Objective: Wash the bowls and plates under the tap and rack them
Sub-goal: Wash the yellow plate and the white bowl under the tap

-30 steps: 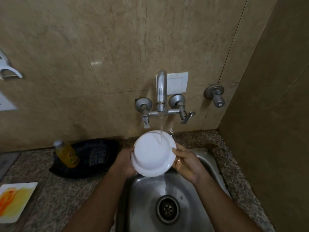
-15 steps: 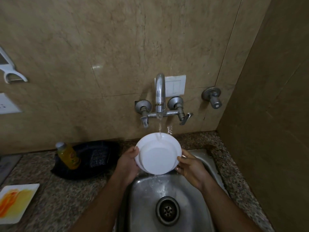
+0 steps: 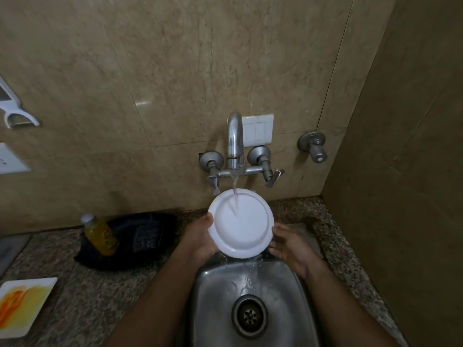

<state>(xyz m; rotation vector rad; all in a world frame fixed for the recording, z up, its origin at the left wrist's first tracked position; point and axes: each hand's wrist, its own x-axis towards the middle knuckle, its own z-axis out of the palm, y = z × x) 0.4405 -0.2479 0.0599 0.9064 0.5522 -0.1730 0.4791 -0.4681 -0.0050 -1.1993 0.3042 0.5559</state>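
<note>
Your left hand point(image 3: 200, 236) grips white bowl point(image 3: 240, 222) rim; right hand point(image 3: 292, 246) fingers loosely spread, touching opposite edge. Bowl between fingers under running tap point(image 3: 235, 144), over sink point(image 3: 295, 309). Rinse underway; racking not yet done, no rack visible.

Illumination is dim and warm. One small glare spot lies on the wall tile point(image 3: 141, 103). The bowl point(image 3: 241, 222) is the brightest area. Shadow darkens the worktop point(image 3: 82, 286) at the wall. Wide-angle distortion bends tile joints near the edges. Focus is soft throughout.
</note>
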